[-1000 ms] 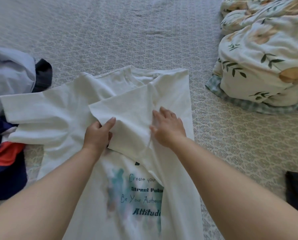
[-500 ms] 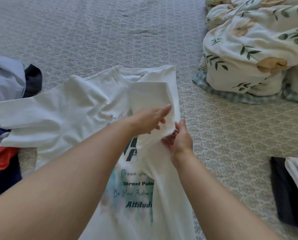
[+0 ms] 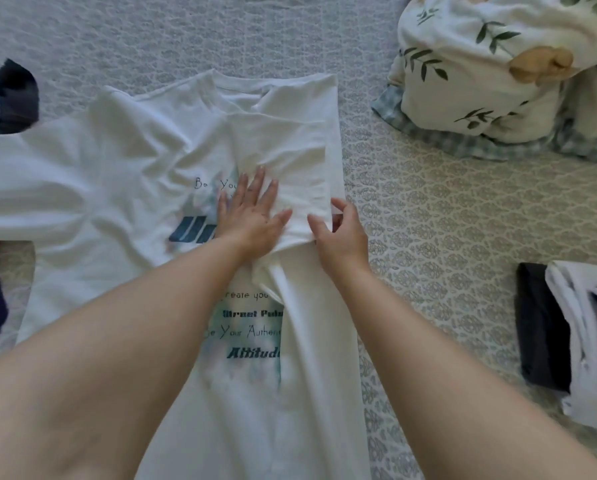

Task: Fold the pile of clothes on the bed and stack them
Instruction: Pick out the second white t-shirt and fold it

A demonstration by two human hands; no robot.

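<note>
since half a second ago you flattened your left hand (image 3: 252,216) wide on the folded-in sleeve (image 3: 290,161) while your right hand (image 3: 338,230) pinched its 3 o'clock edge, so the shirt (image 3: 117,188), mid-bed (image 3: 428,209), had one side folded and the 9 o'clock sleeve left.

bedspread (image 3: 463,220): grey-white, patterned | duvet (image 3: 491,74): bunched, leaf print, far right, checked underside showing
</note>
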